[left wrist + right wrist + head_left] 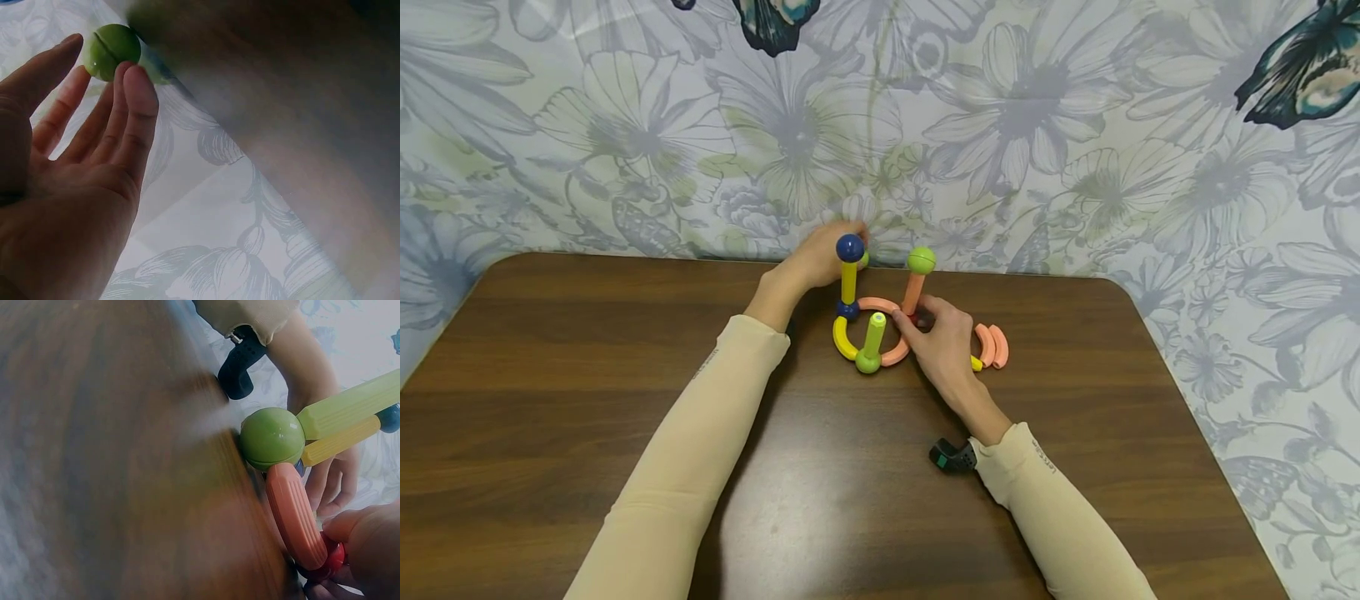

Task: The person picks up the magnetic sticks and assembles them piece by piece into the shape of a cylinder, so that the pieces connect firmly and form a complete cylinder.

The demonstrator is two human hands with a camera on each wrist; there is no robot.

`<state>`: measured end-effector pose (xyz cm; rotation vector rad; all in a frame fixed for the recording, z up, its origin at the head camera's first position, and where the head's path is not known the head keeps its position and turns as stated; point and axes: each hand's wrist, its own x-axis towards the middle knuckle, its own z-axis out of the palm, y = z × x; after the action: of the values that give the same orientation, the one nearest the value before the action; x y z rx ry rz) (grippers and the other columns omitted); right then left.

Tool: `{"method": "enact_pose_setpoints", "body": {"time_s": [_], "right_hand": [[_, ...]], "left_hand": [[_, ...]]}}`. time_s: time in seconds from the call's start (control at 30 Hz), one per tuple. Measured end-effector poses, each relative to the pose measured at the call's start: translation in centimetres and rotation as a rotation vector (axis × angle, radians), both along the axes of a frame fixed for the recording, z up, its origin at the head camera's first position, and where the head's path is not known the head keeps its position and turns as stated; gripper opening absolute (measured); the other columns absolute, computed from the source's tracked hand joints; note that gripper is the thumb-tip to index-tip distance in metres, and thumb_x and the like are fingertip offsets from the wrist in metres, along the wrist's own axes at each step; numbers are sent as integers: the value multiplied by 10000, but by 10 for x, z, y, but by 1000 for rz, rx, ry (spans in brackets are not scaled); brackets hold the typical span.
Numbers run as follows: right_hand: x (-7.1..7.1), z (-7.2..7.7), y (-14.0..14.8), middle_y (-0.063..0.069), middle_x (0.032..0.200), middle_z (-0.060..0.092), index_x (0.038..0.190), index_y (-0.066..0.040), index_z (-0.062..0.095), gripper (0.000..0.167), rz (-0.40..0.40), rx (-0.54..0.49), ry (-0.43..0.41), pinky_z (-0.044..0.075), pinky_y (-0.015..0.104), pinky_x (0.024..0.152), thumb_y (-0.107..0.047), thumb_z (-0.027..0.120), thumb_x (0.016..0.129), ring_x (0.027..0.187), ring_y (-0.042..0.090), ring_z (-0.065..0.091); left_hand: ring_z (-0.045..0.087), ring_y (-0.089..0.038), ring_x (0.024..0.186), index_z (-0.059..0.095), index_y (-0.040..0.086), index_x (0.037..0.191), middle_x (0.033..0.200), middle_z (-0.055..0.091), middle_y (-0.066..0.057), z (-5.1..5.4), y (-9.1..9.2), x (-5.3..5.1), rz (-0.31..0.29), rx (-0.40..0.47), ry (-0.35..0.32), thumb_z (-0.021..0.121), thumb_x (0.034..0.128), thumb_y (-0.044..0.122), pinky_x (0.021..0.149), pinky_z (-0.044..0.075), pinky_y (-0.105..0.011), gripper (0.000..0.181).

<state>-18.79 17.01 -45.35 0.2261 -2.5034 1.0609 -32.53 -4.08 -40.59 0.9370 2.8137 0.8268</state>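
A ring of magnetic building pieces lies near the table's back edge. It joins yellow (843, 340) and pink curved sticks (295, 515) with balls. A yellow stick (848, 283) topped by a blue ball (850, 247) rises at its left. In front, a green stick (874, 335) stands in a green ball (272, 438). At the right a pink stick (913, 293) carries another green ball (921, 260). My left hand (820, 257), behind the ring, holds a green ball (112, 53) at its fingertips. My right hand (942, 337) pinches a red ball (332, 556) at the ring's right side.
Two loose pink curved pieces (992, 346) and a yellow piece (976, 364) lie right of my right hand, which partly covers the yellow one. A floral-patterned covering (1037, 167) hangs directly behind the brown wooden table (587, 400).
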Motion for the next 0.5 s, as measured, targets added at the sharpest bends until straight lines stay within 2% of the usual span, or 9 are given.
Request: {"method": "enact_pose_setpoints", "body": {"time_s": [0.13,0.37,0.43,0.5], "right_hand": [[0,1,-2,86,931,789,1005,-72,788,204,3,4,12,637,404,768,-265,817,947,836,226,776],[1,0,-3,82,940,791,1022,-79,795,202,1,3,16,634,395,757,-262,823,941,833,220,772],[1,0,-2,81,934,792,1020,-77,795,198,-2,-2,10,639,400,764,-257,822,942,837,220,779],[1,0,-3,86,933,792,1020,-75,795,196,-1,-8,6,642,408,768,-255,818,946,840,225,782]], "left_hand": [[572,-306,873,613,51,1076,965,634,-127,1,-6,3,26,15,34,703,963,104,792,492,-439,154],[560,-319,837,646,22,931,881,594,-144,-2,-20,11,10,12,102,747,961,87,784,478,-445,124],[557,-318,834,680,22,901,860,590,-146,-3,-24,14,9,2,103,751,960,92,783,469,-437,116],[561,-307,826,718,26,941,864,608,-149,-5,-28,17,4,9,88,745,970,96,776,468,-420,80]]}}
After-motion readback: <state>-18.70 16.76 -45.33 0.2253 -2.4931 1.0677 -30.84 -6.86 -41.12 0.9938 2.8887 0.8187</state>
